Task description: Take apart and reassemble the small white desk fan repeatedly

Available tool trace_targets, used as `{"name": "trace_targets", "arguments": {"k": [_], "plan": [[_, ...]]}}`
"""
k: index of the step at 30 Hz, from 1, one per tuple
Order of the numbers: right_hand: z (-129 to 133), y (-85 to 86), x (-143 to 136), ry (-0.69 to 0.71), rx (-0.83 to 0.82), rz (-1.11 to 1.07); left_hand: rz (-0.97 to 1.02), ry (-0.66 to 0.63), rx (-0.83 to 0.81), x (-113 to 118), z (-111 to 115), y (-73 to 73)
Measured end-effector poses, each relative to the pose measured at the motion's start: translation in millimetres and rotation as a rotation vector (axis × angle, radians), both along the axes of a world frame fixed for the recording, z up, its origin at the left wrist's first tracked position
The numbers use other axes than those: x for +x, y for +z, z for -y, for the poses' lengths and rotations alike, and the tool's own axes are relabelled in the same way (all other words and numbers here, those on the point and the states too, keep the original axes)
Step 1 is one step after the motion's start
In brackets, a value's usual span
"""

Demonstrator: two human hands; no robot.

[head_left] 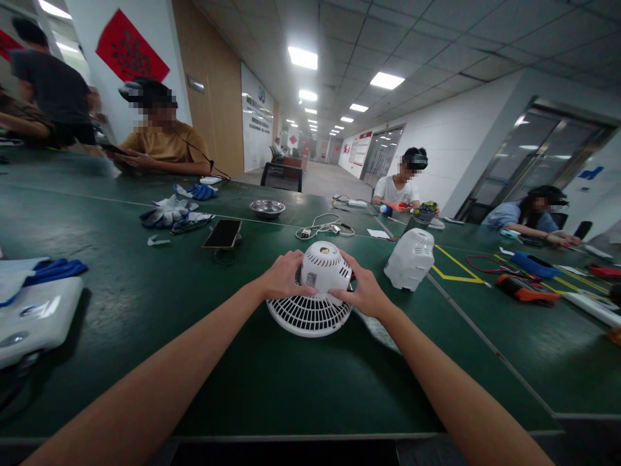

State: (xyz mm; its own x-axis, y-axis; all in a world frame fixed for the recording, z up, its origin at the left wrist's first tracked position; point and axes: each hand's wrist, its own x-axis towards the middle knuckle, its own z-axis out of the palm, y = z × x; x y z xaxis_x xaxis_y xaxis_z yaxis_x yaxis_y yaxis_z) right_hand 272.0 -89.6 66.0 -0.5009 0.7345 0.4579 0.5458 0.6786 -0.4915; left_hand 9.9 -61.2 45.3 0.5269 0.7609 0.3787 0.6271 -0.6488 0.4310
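Two hands, left and right, are half curled around one white motor housing, gripped from both sides above one round grille on the green table. One phone and one metal bowl are seen beyond.

Bare left hand and bare right hand near centre, slim wrists, bare forearms widening toward lower left and lower right corners
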Motion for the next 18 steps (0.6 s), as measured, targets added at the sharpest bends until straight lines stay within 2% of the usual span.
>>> {"name": "trace_targets", "arguments": {"k": [9, 18], "plan": [[1.0, -10.6, -5.7, -0.082, 0.032, -0.003, -0.045, 0.042, 0.045, 2.9, 10.0, 4.8], [0.3, -8.2, -0.4, -0.024, 0.038, -0.004, -0.029, 0.047, 0.038, 4.1, 10.3, 4.8]]}}
